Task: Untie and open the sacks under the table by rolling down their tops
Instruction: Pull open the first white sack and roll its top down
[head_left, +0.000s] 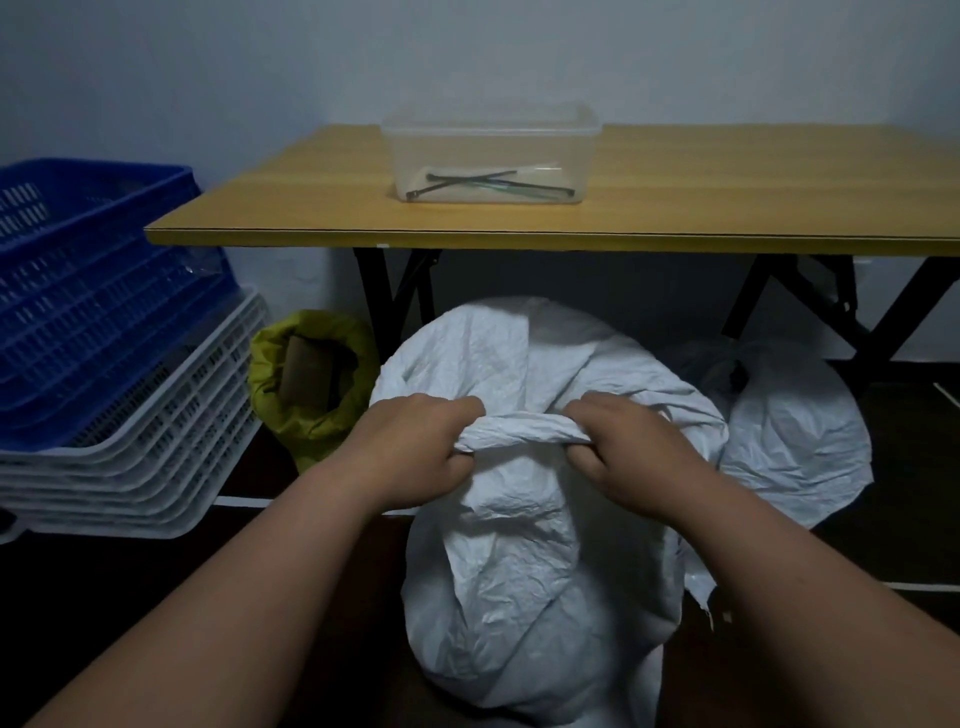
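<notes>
The big white woven sack (524, 551) stands on the dark floor just in front of the table, pulled out toward the person. Its top is already loose, and the near edge has been turned into a thick rolled cuff (522, 435) running between the two hands. The left hand (415, 447) grips one end of that roll, fingers curled over the top and thumb tucked underneath; the right hand (631, 449) does the same at the other end. The far side of the mouth rises in a crumpled hood behind the hands, so the rolling looks only partly done; I'd say a few more turns are needed all round before this one sits properly open.

To the left, against the table leg, a yellow-green sack (311, 387) sits with its top rolled down and something brown showing inside, so that one looks finished. To the right, farther under the table, a second white sack (789, 441) seems still bunched and tied at its neck with something dark, though it is dim there.

On the wooden table (727, 208) stands a clear plastic tub (491, 156) holding a few cable ties. Stacked blue and white crates (104, 338) fill the left side.
</notes>
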